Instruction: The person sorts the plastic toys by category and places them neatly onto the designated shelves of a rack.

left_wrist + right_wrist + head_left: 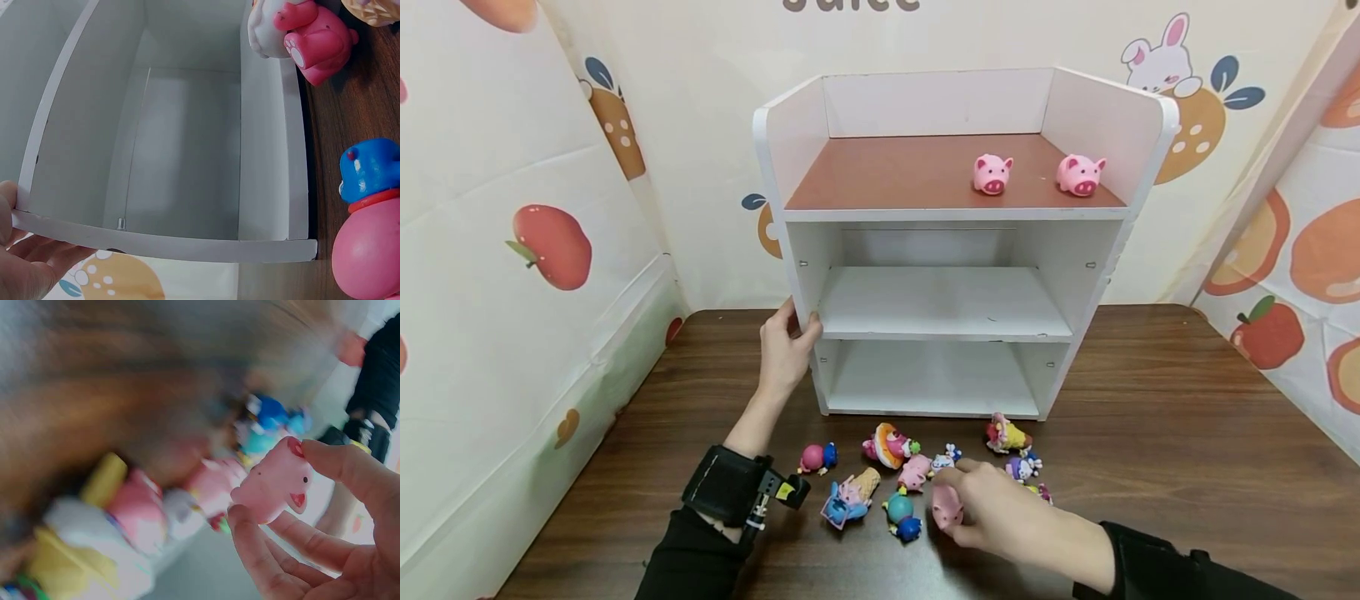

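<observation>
A white three-tier shelf unit (790, 250) stands on the wooden table (1187, 433). Two pink pig toys (992, 173) (1080, 175) sit on its brown top tier. My left hand (786, 350) grips the shelf's left side panel (156, 244) at the middle tier. My right hand (992, 508) pinches a third pink pig toy (947, 505) (275, 481) between thumb and fingers, just above the scattered toys in front of the shelf.
Several small toys lie before the shelf: a pink-and-blue ball figure (817, 457) (369, 219), a pink bear (914, 472) (315, 37), an ice-cream cone figure (853, 492), a donut figure (887, 444). Printed fabric walls enclose the table.
</observation>
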Tool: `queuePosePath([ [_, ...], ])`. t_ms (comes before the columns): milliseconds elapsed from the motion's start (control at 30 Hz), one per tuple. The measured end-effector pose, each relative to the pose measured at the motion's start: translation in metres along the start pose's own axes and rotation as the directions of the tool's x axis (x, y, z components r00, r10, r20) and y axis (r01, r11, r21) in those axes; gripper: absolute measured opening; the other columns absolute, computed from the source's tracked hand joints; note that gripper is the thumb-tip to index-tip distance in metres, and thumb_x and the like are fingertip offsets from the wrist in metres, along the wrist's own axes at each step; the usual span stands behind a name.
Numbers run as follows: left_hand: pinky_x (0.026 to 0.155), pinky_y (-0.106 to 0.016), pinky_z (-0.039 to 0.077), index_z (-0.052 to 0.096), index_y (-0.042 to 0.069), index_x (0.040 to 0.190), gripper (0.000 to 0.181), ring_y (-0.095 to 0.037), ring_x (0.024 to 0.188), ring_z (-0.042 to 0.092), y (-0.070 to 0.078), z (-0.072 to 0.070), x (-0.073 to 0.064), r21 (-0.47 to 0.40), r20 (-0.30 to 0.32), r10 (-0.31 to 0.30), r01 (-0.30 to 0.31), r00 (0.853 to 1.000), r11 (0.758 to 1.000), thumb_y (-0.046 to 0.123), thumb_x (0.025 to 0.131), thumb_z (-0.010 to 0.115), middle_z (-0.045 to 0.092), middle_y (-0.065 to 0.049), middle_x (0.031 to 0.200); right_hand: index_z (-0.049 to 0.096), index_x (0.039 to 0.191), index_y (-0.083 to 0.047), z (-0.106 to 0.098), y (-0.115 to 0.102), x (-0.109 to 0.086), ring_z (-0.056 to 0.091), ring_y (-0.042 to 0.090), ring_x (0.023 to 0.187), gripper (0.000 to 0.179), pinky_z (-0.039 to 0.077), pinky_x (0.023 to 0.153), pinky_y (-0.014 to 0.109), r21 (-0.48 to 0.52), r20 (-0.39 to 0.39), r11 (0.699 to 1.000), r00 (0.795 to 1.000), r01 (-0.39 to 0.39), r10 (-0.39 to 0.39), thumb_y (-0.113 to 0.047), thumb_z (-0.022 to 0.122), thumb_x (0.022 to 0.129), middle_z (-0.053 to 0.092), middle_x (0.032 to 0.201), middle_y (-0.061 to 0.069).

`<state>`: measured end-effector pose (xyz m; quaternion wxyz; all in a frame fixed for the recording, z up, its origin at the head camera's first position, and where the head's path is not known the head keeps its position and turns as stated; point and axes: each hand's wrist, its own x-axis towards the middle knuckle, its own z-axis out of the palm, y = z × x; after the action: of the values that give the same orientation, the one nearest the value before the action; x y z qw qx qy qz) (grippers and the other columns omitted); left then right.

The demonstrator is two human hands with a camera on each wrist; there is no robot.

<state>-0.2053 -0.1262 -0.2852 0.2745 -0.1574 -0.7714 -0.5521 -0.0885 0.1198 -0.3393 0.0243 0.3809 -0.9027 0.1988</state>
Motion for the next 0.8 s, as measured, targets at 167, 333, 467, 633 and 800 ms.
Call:
queuePosePath([
  [167,0.075,-0.046,0.048,0.052,-0.014,0.111,0.031,-0.038,0.094,0.056,0.001,0.001,0.0,-0.005,-0.004,0.006,-0.006,1.0,1.0,-0.009,0.08,0.048,0.056,-0.03,0.105,0.06,0.098,0.0,-0.028,-0.01,0.003,0.049,0.005,0.071,0.035,0.044,0.058,0.016,-0.031,-0.059,0.999,0.998,0.036,-0.038,-0.01,0.07,0.066,0.057,0.083,-0.001],
  [333,0.075,-0.046,0.048,0.053,-0.015,0.11,0.03,-0.038,0.093,0.056,0.001,0.001,0.0,-0.007,-0.004,0.006,-0.006,1.0,1.0,-0.009,0.08,0.049,0.056,-0.031,0.104,0.059,0.1,-0.001,-0.055,-0.021,0.005,0.052,0.009,0.074,0.037,0.046,0.062,0.021,-0.105,-0.113,0.993,0.992,0.052,-0.064,-0.011,0.071,0.066,0.059,0.087,0.001],
  [467,0.075,-0.046,0.048,0.053,-0.015,0.11,0.03,-0.038,0.094,0.056,0.001,0.0,0.0,-0.014,-0.005,0.006,-0.006,1.0,1.0,-0.009,0.08,0.048,0.056,-0.031,0.104,0.059,0.1,-0.002,-0.073,-0.026,0.01,0.051,0.007,0.068,0.037,0.046,0.058,0.018,-0.116,-0.133,0.991,0.987,0.07,-0.086,-0.008,0.07,0.066,0.057,0.084,0.0],
  [633,0.076,-0.046,0.048,0.052,-0.015,0.11,0.031,-0.039,0.094,0.055,0.001,0.0,0.0,-0.018,-0.005,0.008,-0.008,1.0,1.0,-0.01,0.08,0.048,0.055,-0.031,0.105,0.059,0.101,-0.001,-0.095,-0.035,0.018,0.053,0.009,0.071,0.037,0.047,0.059,0.02,-0.126,-0.121,0.989,0.989,0.073,-0.088,-0.005,0.068,0.066,0.057,0.086,0.001],
  [800,0.076,-0.046,0.048,0.052,-0.015,0.111,0.031,-0.039,0.094,0.055,0.001,0.0,0.0,-0.01,-0.004,0.007,-0.007,1.0,1.0,-0.01,0.08,0.049,0.055,-0.031,0.105,0.06,0.101,-0.001,-0.117,-0.04,0.03,0.054,0.01,0.074,0.038,0.049,0.063,0.025,-0.193,-0.116,0.976,0.985,0.101,-0.125,-0.009,0.072,0.066,0.058,0.086,0.001],
])
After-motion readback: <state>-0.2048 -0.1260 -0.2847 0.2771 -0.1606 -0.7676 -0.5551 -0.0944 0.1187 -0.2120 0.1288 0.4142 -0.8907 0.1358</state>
